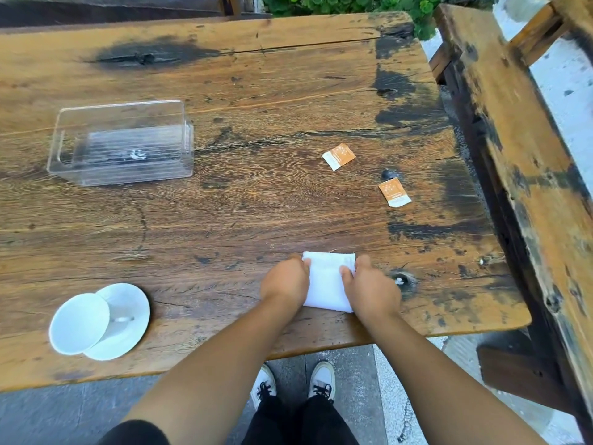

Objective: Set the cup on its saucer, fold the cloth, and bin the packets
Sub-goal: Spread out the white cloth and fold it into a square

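A white cloth (326,281), folded into a narrow rectangle, lies near the table's front edge. My left hand (285,282) grips its left side and my right hand (370,285) grips its right side, fingers curled over the top layer. A white cup (78,322) stands on a white saucer (131,311) at the front left. Two orange and white packets lie on the wood to the right: one (339,156) farther back, the other (394,192) nearer the right edge. A clear plastic bin (122,142) sits at the left, with nothing visible inside it.
The worn wooden table (256,101) has dark stains along its right side. A wooden bench (526,155) runs along the right. Green plants (353,4) grow past the far edge. My shoes stand on grey paving under the front edge.
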### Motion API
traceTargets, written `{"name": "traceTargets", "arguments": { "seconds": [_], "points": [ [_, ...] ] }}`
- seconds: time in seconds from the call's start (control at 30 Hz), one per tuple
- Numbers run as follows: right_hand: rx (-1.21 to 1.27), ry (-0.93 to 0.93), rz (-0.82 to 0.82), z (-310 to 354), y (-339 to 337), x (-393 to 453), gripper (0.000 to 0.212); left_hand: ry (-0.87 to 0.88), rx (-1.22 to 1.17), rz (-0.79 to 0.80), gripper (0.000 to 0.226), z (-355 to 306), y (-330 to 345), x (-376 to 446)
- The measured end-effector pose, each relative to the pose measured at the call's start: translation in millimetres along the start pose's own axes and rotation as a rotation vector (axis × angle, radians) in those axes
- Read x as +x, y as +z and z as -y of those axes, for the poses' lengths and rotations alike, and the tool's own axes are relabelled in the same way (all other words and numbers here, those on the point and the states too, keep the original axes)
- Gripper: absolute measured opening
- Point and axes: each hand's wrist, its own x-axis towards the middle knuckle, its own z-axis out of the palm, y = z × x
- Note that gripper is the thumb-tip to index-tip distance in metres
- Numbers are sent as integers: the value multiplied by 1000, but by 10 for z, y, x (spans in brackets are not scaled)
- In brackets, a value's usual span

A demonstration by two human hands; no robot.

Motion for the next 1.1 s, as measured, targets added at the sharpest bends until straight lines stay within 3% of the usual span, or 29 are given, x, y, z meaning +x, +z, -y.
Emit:
{"name": "traceTargets", "arguments": {
  "seconds": [0.2, 0.27, 0.37, 0.47, 0.6, 0.8, 1.1],
  "points": [
    [180, -237, -265, -100, -21, -130, 56, 74, -198, -183, 33, 52, -33, -292],
    [107, -389, -283, -127, 1, -218, 56, 177, -252, -304, 39, 138, 4, -446],
    [-106, -543, -147, -152, 97, -302, 60, 477, 31, -396, 46, 225, 116, -517],
    [-246, -550, -23, -196, 160, -224, 66, 691, 436, -199, 62, 255, 166, -333],
    [-289, -569, 44, -242, 207, -133, 69, 694, 573, -42, 72, 326, 197, -111],
    [-285, -632, 69, -56, 159, -242, 71, 621, 529, -45, 71, 472, 174, -303],
    [-285, -850, 74, 1075, 461, -655, 67, 382, 537, -103, 69, 1701, -132, -738]
  ]
}}
